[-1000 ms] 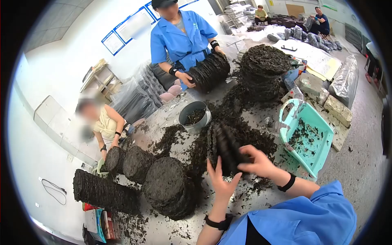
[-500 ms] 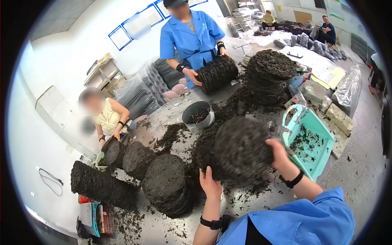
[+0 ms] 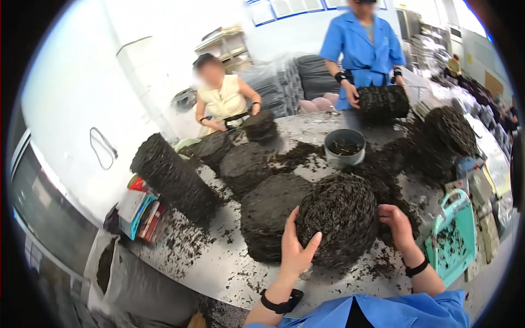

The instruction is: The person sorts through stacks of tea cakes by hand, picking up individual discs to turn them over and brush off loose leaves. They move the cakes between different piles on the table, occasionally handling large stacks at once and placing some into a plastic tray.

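Observation:
In front of me a stack of dark, flaky round discs [image 3: 338,218] is tilted so that its rough round face turns toward me. My left hand [image 3: 298,249] grips its left side, thumb on the near face and fingers along the edge. My right hand [image 3: 400,229] has its bent fingers against the right edge of the stack. Just left of it a wide, flat-topped dark stack [image 3: 270,218] stands on the table, partly hidden by the held one. Smaller dark stacks [image 3: 245,167] stand behind that.
Dark crumbs litter the metal table [image 3: 219,273]. A grey pot [image 3: 344,148] stands beyond my hands, a turquoise basket [image 3: 459,238] at right. A tall dark roll [image 3: 175,180] leans at left near books [image 3: 139,213]. Two people opposite handle dark stacks; a sack [image 3: 136,279] stands lower left.
My view has swung left. The stack in my hands has moved left toward the flat-topped stack, and my left hand has shifted up its side. The seated person's hands have moved with a small stack.

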The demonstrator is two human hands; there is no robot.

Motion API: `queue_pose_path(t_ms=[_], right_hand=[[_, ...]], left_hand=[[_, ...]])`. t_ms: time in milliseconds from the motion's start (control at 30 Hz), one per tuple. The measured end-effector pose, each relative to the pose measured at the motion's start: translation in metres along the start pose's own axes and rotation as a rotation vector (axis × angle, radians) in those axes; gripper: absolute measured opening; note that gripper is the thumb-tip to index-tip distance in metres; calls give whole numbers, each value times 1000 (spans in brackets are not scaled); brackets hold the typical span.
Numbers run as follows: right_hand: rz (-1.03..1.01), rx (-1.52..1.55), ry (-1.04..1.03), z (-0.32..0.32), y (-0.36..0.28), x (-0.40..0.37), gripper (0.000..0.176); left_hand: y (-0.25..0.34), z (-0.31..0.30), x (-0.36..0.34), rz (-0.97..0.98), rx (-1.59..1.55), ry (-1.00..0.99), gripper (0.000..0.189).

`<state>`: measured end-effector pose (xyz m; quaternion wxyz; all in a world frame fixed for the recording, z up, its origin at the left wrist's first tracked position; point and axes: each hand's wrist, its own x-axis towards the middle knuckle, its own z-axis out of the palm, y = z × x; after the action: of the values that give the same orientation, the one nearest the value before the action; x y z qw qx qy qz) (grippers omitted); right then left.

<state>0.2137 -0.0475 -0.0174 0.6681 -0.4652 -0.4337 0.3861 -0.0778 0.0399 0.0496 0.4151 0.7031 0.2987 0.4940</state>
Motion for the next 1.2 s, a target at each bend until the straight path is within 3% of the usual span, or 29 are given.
queue_pose_path(t_ms=[67, 133, 200, 267, 400, 467, 533, 733, 800, 1000, 1133, 1200], right_hand=[[-43, -292, 90, -1, -25, 19, 32], [-96, -346, -4, 0, -41, 49, 22], [-120, -364, -89, 34, -73, 77, 17], [-172, -512, -416, 73, -93, 103, 16], [-354, -632, -841, 169, -88, 147, 19], [-353, -675, -947, 206, -58, 161, 21], [-355, -746, -1008, 228, -26, 173, 21], [-347, -859, -930, 250, 10, 172, 19], [-538, -947, -839, 253, 19, 169, 15], [-494, -1025, -811, 264, 25, 166, 13], [-562, -1067, -856, 268, 25, 169, 12], [-451, -854, -981, 264, 21, 180, 15]], left_hand=[[8, -33, 10, 27, 251, -25, 70], [-10, -57, 14, 43, 545, -96, 72], [-27, -63, 6, 42, 612, -195, 73], [-31, -57, -7, 111, 593, -257, 73], [-24, -51, -22, 38, 535, -305, 72], [-21, -53, -25, -64, 504, -343, 73], [-27, -56, -27, -29, 501, -321, 74], [-35, -67, -23, -40, 424, -311, 74], [-40, -66, -20, 19, 443, -290, 73], [-42, -70, -21, -3, 430, -289, 73], [-42, -72, -22, 13, 420, -273, 73], [-43, -73, -23, 13, 402, -263, 73]])
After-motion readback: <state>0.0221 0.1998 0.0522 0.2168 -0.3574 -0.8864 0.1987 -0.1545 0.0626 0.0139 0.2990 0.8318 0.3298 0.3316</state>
